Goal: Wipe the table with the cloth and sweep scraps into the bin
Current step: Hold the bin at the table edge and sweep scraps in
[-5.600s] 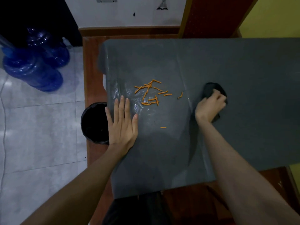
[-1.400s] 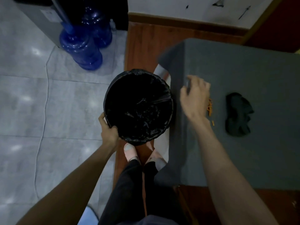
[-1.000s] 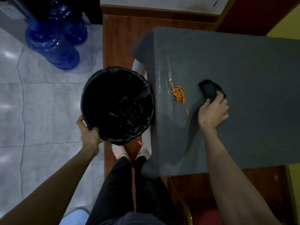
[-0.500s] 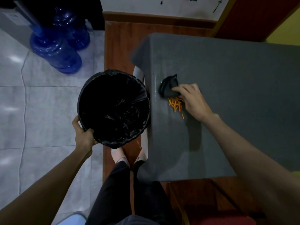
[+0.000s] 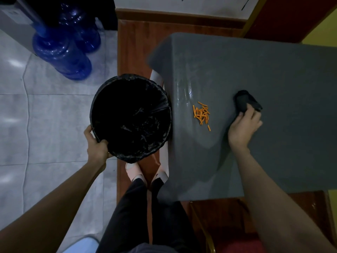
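Head cam: L hand (image 5: 96, 146) gripped rim of black-lined bin (image 5: 131, 117), held just beside table (image 5: 273, 73) edge. R hand (image 5: 243, 127) clutched dark cloth (image 5: 245, 101) on tabletop. Orange scraps (image 5: 201, 114) piled betw. cloth & bin, near edge.

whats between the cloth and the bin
In the head view, the orange scraps lie on the table between the cloth and the bin.

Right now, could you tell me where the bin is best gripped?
Grip the bin at its near-left rim, from the left, where the left hand already holds it. That keeps its open mouth facing the table edge beside the scraps.
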{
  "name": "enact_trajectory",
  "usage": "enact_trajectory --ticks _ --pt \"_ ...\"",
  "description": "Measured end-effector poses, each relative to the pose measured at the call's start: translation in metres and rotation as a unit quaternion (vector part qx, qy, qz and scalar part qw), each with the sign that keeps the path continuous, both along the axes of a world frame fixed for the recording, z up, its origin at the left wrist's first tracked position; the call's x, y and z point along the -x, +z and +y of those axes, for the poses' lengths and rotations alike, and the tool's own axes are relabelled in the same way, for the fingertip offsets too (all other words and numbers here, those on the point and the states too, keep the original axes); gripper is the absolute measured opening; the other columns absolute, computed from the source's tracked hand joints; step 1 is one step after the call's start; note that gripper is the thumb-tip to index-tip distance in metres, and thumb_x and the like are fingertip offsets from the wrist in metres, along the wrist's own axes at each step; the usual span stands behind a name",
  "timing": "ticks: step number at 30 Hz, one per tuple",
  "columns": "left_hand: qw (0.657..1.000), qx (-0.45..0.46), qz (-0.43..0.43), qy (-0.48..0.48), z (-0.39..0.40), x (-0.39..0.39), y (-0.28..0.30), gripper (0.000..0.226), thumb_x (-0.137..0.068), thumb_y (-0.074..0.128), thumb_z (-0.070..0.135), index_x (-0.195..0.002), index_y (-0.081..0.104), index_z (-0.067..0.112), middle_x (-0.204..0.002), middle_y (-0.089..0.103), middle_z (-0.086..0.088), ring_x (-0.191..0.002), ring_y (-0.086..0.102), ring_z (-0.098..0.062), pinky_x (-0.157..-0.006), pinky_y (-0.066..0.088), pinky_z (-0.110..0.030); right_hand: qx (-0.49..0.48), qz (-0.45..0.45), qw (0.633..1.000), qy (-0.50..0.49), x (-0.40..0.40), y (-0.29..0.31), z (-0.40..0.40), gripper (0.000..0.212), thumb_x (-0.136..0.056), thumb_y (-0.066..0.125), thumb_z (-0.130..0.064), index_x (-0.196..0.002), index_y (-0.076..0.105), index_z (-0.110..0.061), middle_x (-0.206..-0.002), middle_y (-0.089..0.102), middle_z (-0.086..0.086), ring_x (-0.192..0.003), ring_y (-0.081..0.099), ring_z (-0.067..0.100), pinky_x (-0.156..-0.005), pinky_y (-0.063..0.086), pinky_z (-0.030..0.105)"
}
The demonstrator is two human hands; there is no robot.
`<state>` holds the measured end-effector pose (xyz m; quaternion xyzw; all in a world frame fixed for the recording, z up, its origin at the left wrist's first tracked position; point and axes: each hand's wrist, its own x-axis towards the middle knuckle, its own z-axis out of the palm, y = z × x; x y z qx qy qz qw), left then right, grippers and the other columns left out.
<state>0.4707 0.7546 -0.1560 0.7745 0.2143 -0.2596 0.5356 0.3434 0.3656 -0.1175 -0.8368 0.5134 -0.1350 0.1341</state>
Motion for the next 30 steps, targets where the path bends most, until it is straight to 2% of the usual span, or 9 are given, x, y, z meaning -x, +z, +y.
enact_trajectory --ticks 3,7,10,16,19,21,25,28,30 --pt "1.000 0.004 -0.002 -0.003 0.000 0.000 -0.001 0.066 -0.096 0.037 -0.008 -0.144 0.020 0.034 -0.128 0.045 -0.003 -0.098 0.059 -0.020 -0.080 0.057 -0.058 -0.013 -0.023 0.998 0.064 -0.029 -0.001 0.060 0.042 -0.092 0.047 -0.002 -0.133 0.051 -0.006 -0.124 0.051 0.023 -0.101 0.047 0.042 -0.093 0.030 0.043" --pt "1.000 0.009 -0.001 -0.004 0.000 0.000 0.001 0.064 -0.098 0.037 -0.006 -0.144 0.019 0.034 -0.133 0.046 -0.005 -0.107 0.058 -0.027 -0.081 0.057 -0.058 -0.047 -0.067 0.974 0.212 -0.070 0.007 0.166 0.039 -0.095 0.049 -0.002 -0.132 0.054 -0.009 -0.116 0.056 0.016 -0.097 0.050 0.031 -0.088 0.042 0.041" --pt "1.000 0.007 0.002 -0.004 0.001 0.000 0.002 0.065 -0.097 0.036 -0.008 -0.144 0.019 0.034 -0.135 0.046 -0.007 -0.110 0.059 -0.031 -0.081 0.057 -0.061 -0.038 -0.094 0.960 0.260 -0.078 0.017 0.177 0.037 -0.093 0.053 -0.004 -0.128 0.058 -0.014 -0.112 0.057 0.012 -0.096 0.051 0.027 -0.087 0.042 0.036" --pt "1.000 0.008 -0.006 -0.011 0.003 -0.002 0.000 0.066 -0.097 0.038 -0.005 -0.145 0.019 0.036 -0.128 0.049 -0.003 -0.099 0.062 -0.021 -0.075 0.060 -0.050 0.015 -0.021 1.000 0.016 -0.033 0.016 0.052 0.036 -0.098 0.045 -0.019 -0.132 0.050 -0.011 -0.125 0.050 0.022 -0.109 0.047 0.041 -0.095 0.032 0.044" --pt "1.000 0.006 -0.003 -0.007 0.004 -0.002 -0.002 0.068 -0.095 0.036 -0.006 -0.145 0.020 0.037 -0.121 0.052 -0.003 -0.090 0.062 -0.017 -0.072 0.060 -0.047 -0.023 0.018 0.997 -0.076 -0.038 0.005 0.068 0.032 -0.098 0.047 -0.023 -0.125 0.052 -0.005 -0.123 0.050 0.023 -0.106 0.048 0.042 -0.086 0.035 0.048" --pt "1.000 0.003 -0.001 -0.005 0.004 -0.003 -0.003 0.068 -0.096 0.036 -0.006 -0.145 0.019 0.037 -0.120 0.052 -0.002 -0.088 0.062 -0.015 -0.069 0.059 -0.044 -0.031 0.008 0.999 -0.021 -0.063 0.003 0.115 0.024 -0.094 0.053 -0.020 -0.112 0.057 -0.005 -0.112 0.055 0.023 -0.100 0.051 0.041 -0.082 0.036 0.048" --pt "1.000 0.013 0.003 -0.001 0.006 -0.005 -0.002 0.067 -0.096 0.037 -0.006 -0.145 0.020 0.036 -0.123 0.050 -0.004 -0.094 0.062 -0.019 -0.067 0.060 -0.043 -0.060 -0.021 0.967 0.246 -0.096 0.008 0.213 0.019 -0.092 0.058 -0.024 -0.106 0.058 -0.011 -0.100 0.059 0.011 -0.091 0.054 0.029 -0.076 0.044 0.040" --pt "1.000 0.017 0.012 0.008 0.007 -0.005 0.001 0.068 -0.094 0.037 -0.007 -0.144 0.021 0.036 -0.119 0.053 -0.007 -0.100 0.063 -0.031 -0.074 0.060 -0.057 -0.102 -0.042 0.974 0.200 -0.116 0.018 0.221 0.027 -0.098 0.050 -0.033 -0.108 0.055 -0.008 -0.103 0.058 0.012 -0.094 0.054 0.030 -0.078 0.045 0.039" --pt "1.000 0.011 0.016 0.006 0.005 -0.005 0.004 0.068 -0.093 0.036 -0.007 -0.144 0.022 0.035 -0.111 0.055 -0.005 -0.101 0.063 -0.036 -0.077 0.057 -0.064 -0.114 0.048 0.966 0.229 -0.123 0.025 0.210 0.040 -0.101 0.037 -0.042 -0.110 0.053 -0.007 -0.108 0.058 0.015 -0.101 0.054 0.033 -0.080 0.046 0.045"
